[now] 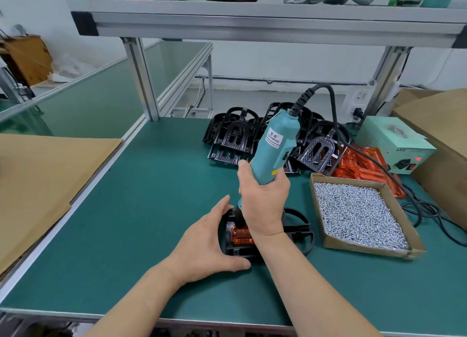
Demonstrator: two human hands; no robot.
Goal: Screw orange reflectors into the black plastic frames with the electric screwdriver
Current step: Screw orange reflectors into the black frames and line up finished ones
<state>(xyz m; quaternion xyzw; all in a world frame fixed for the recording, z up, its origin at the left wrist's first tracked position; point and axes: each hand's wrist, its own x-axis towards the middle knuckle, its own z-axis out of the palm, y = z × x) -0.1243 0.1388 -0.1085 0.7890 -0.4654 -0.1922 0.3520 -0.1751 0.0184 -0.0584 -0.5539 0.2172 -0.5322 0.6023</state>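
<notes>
R hand [262, 197] grips screwdriver [275, 144] on reflector [242, 238]; L hand [209, 238] clamps frame [302, 224] at 9 o'clock. Tilt could cam bit out.

Mat [151, 210] open to L; screw box [366, 251] crowds R, frame pile [232, 139] & cord [333, 104] behind.

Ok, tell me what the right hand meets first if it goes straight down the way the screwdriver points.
The orange reflector in the black frame: the right hand aims the electric screwdriver down onto it, seemingly in contact, though depth is unclear.
</notes>
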